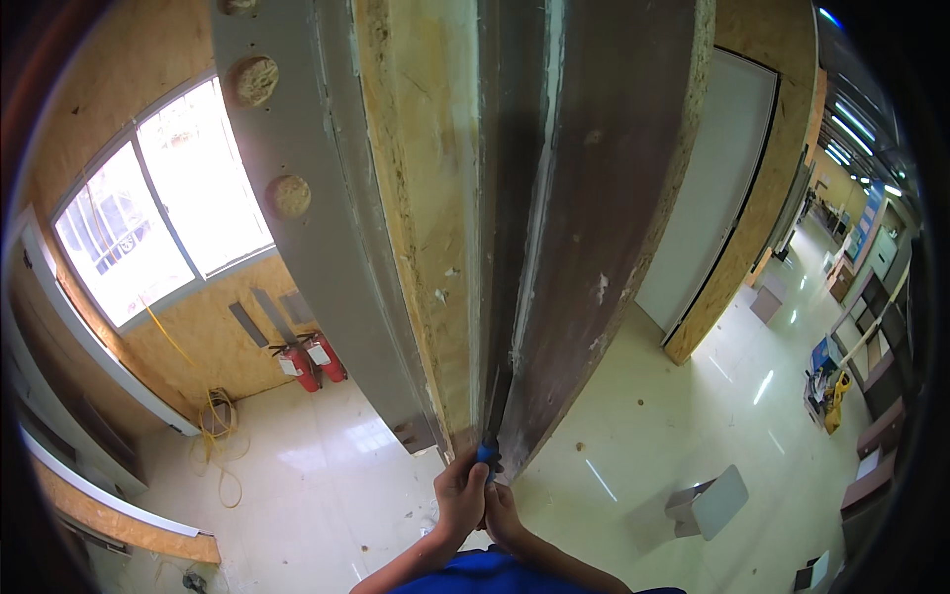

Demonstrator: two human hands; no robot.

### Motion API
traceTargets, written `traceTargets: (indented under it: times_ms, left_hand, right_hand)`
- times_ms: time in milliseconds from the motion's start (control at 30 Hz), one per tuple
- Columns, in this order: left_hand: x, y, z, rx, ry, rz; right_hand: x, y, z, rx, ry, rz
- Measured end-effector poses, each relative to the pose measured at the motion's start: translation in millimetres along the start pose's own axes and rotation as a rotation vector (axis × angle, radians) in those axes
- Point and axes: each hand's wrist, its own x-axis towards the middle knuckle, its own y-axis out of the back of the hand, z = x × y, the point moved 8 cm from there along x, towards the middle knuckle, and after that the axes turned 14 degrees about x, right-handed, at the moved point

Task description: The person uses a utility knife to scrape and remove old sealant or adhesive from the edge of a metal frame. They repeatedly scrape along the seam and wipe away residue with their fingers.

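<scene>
Both my hands are together at the low end of a tall wooden door frame (426, 198). My left hand (459, 495) is closed round the blue handle (486, 453) of a hand tool. A narrow dark blade (502, 391) appears to run up from that handle, along the groove between the pale and dark boards; its exact kind cannot be made out. Pressed against the left hand, my right hand (503, 513) is also closed, and its fingers are mostly hidden. White filler or sealant streaks (539, 208) line the dark board (618, 178).
Two red fire extinguishers (309, 364) stand by the left wall under a window (163, 198). A yellow cord (213, 431) lies coiled nearby. On the right are a pale door (708, 188), a tilted grey panel (720, 503) on the glossy floor, and stacked boards (876, 436).
</scene>
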Motion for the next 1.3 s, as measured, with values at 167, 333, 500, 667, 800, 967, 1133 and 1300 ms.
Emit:
traceTargets:
  times_ms: [167,333,500,667,800,967,1133,1300]
  left_hand:
    - [-1.0,2.2,-19.3,0.036,-0.039,-0.002]
    - [-0.6,2.9,-15.2,0.075,-0.041,-0.016]
    - [2.5,1.1,-24.3,0.034,0.012,-0.026]
    - [-0.2,5.9,-31.3,0.021,0.013,-0.018]
    - [1.2,4.9,-25.6,0.026,-0.009,-0.064]
    - [-9.4,18.3,-39.8,-0.057,-0.081,-0.104]
    - [-42.7,73.9,-15.6,-0.109,-0.352,0.030]
    - [-34.5,122.0,-29.5,0.071,-0.332,0.005]
  right_hand:
    - [4.5,5.8,6.3,0.026,-0.019,0.021]
    - [4.0,10.4,9.9,0.049,-0.046,0.019]
    - [5.2,8.9,9.2,-0.018,0.009,-0.017]
    - [6.9,5.3,13.1,0.062,-0.042,-0.018]
    - [-0.6,10.9,20.7,0.013,-0.047,0.032]
    - [8.2,26.7,20.3,-0.082,0.006,-0.131]
    - [-16.5,-33.8,-60.3,-0.695,0.384,-0.120]
    - [-71.8,-128.4,-189.3,-0.795,1.336,-0.198]
